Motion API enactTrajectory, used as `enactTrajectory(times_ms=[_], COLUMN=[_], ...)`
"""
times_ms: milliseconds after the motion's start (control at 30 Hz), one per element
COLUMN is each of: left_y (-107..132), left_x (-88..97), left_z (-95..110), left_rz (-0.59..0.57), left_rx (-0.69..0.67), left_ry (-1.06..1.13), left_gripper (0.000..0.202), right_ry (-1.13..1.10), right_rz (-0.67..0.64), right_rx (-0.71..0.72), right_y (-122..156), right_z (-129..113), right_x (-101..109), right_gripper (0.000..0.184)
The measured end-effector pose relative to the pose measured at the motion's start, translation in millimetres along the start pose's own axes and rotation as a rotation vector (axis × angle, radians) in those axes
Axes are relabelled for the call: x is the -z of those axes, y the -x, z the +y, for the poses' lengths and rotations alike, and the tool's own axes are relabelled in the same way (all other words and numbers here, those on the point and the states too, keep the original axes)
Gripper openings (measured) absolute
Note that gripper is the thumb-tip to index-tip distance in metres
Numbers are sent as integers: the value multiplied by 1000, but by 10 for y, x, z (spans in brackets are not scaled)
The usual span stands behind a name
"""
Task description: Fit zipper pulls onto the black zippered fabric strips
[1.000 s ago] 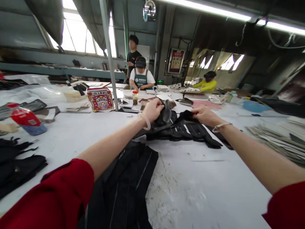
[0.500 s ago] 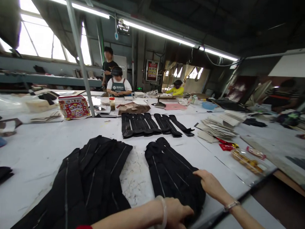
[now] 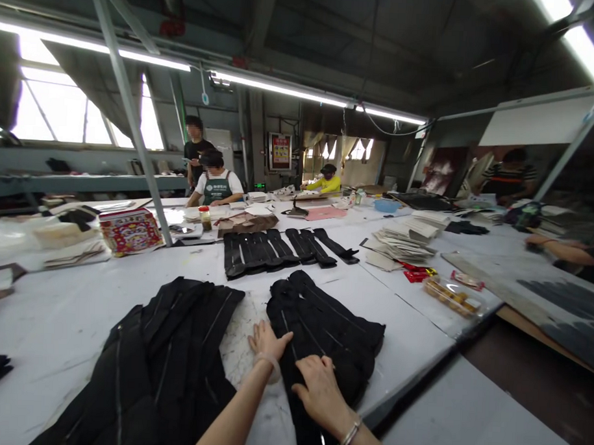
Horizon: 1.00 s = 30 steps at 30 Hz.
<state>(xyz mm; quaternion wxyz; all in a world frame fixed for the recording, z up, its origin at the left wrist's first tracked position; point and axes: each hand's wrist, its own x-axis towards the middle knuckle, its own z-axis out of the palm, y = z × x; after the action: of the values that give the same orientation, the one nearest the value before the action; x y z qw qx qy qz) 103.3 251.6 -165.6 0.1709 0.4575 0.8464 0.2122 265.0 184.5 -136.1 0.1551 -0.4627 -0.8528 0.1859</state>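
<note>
My left hand (image 3: 266,341) lies flat with fingers apart on the left edge of a fanned pile of black fabric pieces (image 3: 332,324) on the white table (image 3: 70,305). My right hand (image 3: 320,389) rests palm down on the near part of the same pile, fingers stretched out. A larger fan of black pieces (image 3: 170,354) lies to the left. Farther back, a row of black straps (image 3: 276,248) is laid out side by side.
A stack of grey card pieces (image 3: 406,239), red packets (image 3: 416,272) and a snack bag (image 3: 453,296) sit at the right. A colourful box (image 3: 128,229) stands by a metal post (image 3: 135,123). Other people work at the far end; the table edge runs diagonally at my right.
Both hands left the far row of straps and came back to the near pile. My left hand has moved up onto its left edge and my right hand now rests on its near part.
</note>
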Motion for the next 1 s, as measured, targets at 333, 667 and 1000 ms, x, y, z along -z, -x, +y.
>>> enactTrajectory(times_ms=[333,667,1000], left_y=[96,599,1531], left_x=[-122,29,1127], left_z=[203,342,90], left_rz=[-35,-365,-562], left_rx=[37,-130,-518], left_ry=[520,855,788], left_gripper=[32,31,12], right_ry=[-149,-385,-274], right_rz=[109,295,790], right_rx=[-125,-112,150], right_y=[139,449,1179], right_z=[-26,-123,-395], right_x=[-99,-46,825], right_gripper=[24,27,36])
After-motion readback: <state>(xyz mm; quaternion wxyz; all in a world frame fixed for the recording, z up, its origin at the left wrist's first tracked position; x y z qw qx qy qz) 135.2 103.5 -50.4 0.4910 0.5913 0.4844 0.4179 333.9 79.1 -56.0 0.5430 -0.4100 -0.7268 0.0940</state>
